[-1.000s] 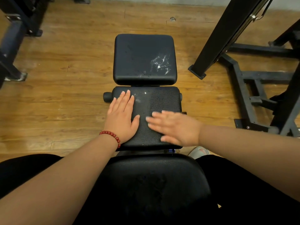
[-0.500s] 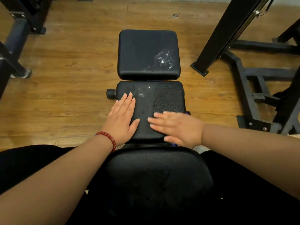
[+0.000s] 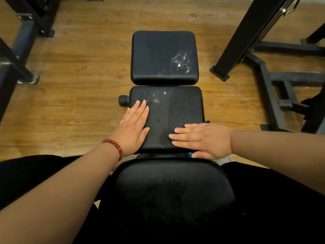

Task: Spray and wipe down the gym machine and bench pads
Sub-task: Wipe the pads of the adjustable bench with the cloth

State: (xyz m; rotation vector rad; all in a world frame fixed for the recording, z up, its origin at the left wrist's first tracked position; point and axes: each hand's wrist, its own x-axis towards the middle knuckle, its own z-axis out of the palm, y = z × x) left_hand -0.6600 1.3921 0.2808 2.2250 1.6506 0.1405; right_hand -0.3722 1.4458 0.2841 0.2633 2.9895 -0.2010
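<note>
A black bench has three pads in a row. The far pad (image 3: 163, 57) carries white spray streaks near its right side. The middle pad (image 3: 175, 106) shows droplets at its upper left and a duller textured patch on its right. My left hand (image 3: 135, 127), with a red bead bracelet on its wrist, lies flat on the pad's left side. My right hand (image 3: 202, 140) lies flat with straight fingers across the near right corner. A dark corner, maybe a cloth (image 3: 207, 122), pokes out just beyond it. The near pad (image 3: 172, 187) lies between my legs.
Wooden floor (image 3: 79, 95) surrounds the bench. A black knob (image 3: 123, 100) sticks out at the middle pad's left. A black slanted post (image 3: 246, 32) and a machine base frame (image 3: 274, 95) stand at the right. Dark machine legs (image 3: 19, 55) stand at the left.
Both hands stay flat on the middle pad in nearly the same places. The view has shifted a little, so the bench sits slightly further right in the frame.
</note>
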